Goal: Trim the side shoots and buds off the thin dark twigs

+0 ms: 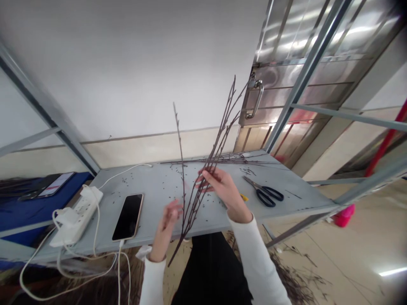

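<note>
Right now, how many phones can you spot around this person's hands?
2. One smartphone, its screen dark, lies on the grey metal shelf beside the white power strip; a second smartphone, its screen bright, lies on the blue surface further left. Others may be out of view.

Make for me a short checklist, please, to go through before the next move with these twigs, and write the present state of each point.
1. Right hand closed around the twigs: ok.
2. Left hand open beside them, fingers spread: ok.
3. Scissors lying within reach on the grey metal shelf: ok.
4. Phone lying apart from the twigs: ok.
5. Shelf top free of small dark bits: not ok, they are scattered across it.
6. Twigs undamaged: cannot tell.
</note>
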`<state>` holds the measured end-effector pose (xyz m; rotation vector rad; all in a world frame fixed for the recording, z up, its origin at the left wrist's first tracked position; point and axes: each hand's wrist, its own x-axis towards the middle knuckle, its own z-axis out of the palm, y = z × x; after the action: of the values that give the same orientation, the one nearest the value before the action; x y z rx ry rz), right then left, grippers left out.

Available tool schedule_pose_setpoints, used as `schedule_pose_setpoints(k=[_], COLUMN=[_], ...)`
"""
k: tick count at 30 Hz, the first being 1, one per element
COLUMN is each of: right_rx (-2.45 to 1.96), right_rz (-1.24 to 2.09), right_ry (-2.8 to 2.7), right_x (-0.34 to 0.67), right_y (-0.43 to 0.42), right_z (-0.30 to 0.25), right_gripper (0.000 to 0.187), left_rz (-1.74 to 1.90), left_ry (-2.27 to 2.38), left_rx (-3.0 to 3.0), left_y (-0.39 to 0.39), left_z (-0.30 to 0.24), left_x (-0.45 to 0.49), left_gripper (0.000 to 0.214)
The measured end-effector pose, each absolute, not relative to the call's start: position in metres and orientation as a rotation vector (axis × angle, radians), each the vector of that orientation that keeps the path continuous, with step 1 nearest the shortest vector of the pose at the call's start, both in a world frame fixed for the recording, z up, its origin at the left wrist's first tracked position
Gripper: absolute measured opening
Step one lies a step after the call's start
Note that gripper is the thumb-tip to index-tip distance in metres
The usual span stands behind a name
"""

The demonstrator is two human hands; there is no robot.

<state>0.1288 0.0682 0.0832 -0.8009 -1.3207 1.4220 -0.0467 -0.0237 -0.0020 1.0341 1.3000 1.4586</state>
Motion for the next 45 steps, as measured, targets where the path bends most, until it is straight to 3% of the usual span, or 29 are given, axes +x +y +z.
schedule_pose_setpoints(k=[9,17,24,30,36,41,45], right_rx=[-0.810,-1.054,-0.922,-0.854,-1.010,-1.220,-1.288], right_rz=[1.336,1.328,1.491,1.598,1.334,1.149,1.121], right_ry=[-1.380,-0.908,-1.024,-1.070,-1.269,-1.292,-1.302], right_x=[0.140,0.115,0.098,0.104,0.100,0.093,0.090], right_y=[0.108,0.082,0.035,0.027,0.012,-0.004,-0.008], right_z=[0.113,0.039,-0.007,-0.006,-0.023,-0.031,-0.031], right_gripper=[0.040,0.063,0.039,0.045,0.043,0.047,0.038], left_rz=[1.357,1.476,1.539,1.523,1.476,1.495,1.552], left_ry=[1.059,1.317,1.463,1.274,1.391,1.506,1.550], left_rx=[0.865,0.837,0.843,0.741,0.761,0.711,0.615], left_y=[-0.041,-0.035,-0.043,-0.040,-0.044,-0.053,-0.054], left_z=[-0.011,-0.001,0.005,-0.021,-0.031,-0.024,-0.027], left_x=[-0.026,-0.013,0.006,0.002,0.000,0.009,0.016], left_gripper=[0.042,0.063,0.050,0.045,0.029,0.030,0.033])
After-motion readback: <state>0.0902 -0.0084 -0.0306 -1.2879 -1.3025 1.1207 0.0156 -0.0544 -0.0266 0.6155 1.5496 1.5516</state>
